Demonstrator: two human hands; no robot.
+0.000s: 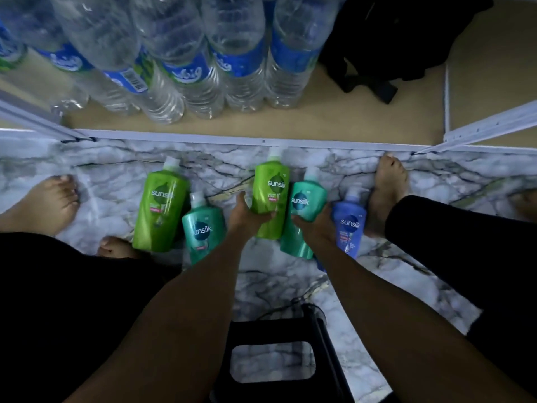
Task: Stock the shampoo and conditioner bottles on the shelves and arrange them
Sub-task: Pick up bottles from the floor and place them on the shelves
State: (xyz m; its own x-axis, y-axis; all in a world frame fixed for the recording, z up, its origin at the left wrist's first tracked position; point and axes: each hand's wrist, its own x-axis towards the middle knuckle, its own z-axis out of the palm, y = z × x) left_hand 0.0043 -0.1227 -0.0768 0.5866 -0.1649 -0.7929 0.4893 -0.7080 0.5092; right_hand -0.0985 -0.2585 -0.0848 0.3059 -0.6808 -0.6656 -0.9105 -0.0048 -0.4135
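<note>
2 Sunsilk bottles (271,196) in both hands (250,218)

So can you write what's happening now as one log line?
left hand: holds green bottle | right hand: holds teal bottle | three bottles on floor | shelf: none yet

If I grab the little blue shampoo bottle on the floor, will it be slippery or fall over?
Probably a bit slippery: the blue bottle has smooth, glossy plastic. It looks like the smallest one, so likely light enough for one hand. It narrows to a white cap with a wider body, so it may tip if nudged near the top.
</note>
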